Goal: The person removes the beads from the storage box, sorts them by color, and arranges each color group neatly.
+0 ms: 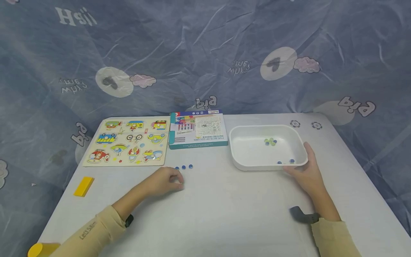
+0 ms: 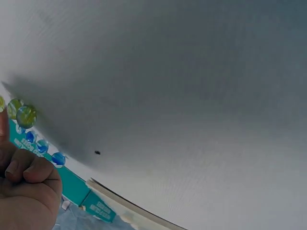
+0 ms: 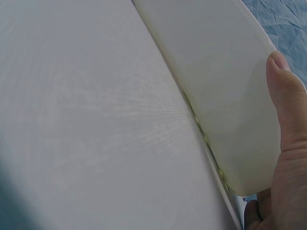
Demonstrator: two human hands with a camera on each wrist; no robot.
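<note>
My left hand (image 1: 165,181) is low over the table, thumb and index fingertips close together. In the left wrist view that index fingertip meets a yellow-green marble (image 2: 1,103) cut by the frame edge; the thumb is hidden there. Two green marbles (image 2: 26,116) lie beside it, and several blue marbles (image 2: 42,146) stand in a row. Three blue marbles (image 1: 183,167) show just beyond the hand in the head view. My right hand (image 1: 308,175) grips the near right corner of a white tray (image 1: 236,150), its thumb along the side. Several green and blue marbles (image 1: 271,139) lie inside.
A wooden puzzle board (image 1: 128,157) with vehicle pieces lies at the back left, beside a flat teal-edged toy box (image 1: 199,145). A yellow block (image 1: 84,186) lies left of my left arm; a yellow cylinder (image 1: 35,250) is at the lower left. A patterned blue cloth hangs behind.
</note>
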